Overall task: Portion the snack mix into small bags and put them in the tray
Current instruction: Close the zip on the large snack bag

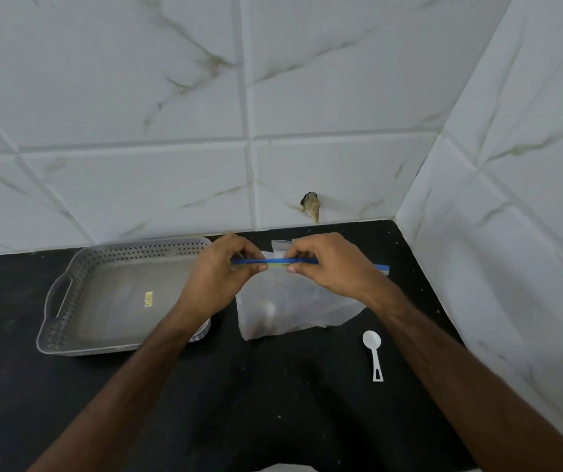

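Note:
A clear zip bag (290,301) with a blue seal strip hangs over the black counter, with some brownish snack mix dimly visible at its bottom. My left hand (218,277) pinches the left end of the blue strip. My right hand (327,264) pinches the strip a little further right. More clear bags (281,248) lie flat behind the hands near the wall. A grey perforated tray (68,301) with handles sits to the left; it holds only a small yellow sticker.
A white plastic scoop (373,352) lies on the counter (273,403) at the right, bowl end away from me. Marble-look tiled walls close off the back and right side. A chipped hole (310,204) marks the back wall.

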{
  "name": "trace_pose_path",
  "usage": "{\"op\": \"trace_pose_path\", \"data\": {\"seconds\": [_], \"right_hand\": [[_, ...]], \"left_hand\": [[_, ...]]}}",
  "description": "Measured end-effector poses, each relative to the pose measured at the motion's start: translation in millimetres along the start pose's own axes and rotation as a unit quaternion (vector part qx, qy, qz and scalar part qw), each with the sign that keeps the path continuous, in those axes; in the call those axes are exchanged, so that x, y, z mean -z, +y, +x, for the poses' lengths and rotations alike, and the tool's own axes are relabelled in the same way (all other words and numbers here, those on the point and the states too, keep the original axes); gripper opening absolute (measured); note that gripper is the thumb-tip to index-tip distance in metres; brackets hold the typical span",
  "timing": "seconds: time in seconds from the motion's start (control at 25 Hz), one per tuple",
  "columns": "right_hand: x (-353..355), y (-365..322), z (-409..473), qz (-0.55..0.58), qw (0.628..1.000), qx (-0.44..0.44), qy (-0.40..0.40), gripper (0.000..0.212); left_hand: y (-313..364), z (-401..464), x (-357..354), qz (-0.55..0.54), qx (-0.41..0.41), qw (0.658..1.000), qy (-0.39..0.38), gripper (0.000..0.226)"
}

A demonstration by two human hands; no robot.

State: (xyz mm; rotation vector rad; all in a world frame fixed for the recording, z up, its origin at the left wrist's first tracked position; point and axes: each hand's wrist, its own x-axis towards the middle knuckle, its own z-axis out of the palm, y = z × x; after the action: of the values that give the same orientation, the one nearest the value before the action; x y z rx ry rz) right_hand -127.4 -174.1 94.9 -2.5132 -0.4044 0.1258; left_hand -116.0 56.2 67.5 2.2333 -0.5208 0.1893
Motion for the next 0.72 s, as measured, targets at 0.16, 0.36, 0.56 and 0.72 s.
{"op": "trace_pose_path", "data": {"seconds": [0.16, 0.36, 0.56, 0.72], "right_hand": [[-7, -9, 7, 0.001, 1.0, 0.004, 0.014, 0.006], [1, -14, 6, -0.064, 0.997, 0.018, 0.044, 0.011], [25, -3, 2, -0.085, 0.989, -0.005, 0.125, 0.038], [44, 24, -6, 0.001, 0.995, -0.042, 0.09, 0.015]], "left_hand": [[3, 3, 0, -0.016, -0.008, 1.0, -0.022, 0.013], [5, 8, -2, 0.005, -0.044, 0.999, -0.004, 0.012], [-9, 11, -3, -0.202, 0.096, 0.972, 0.065, 0.026], [-27, 13, 6, -0.278, 0.102, 0.953, 0.07, 0.023]]}}
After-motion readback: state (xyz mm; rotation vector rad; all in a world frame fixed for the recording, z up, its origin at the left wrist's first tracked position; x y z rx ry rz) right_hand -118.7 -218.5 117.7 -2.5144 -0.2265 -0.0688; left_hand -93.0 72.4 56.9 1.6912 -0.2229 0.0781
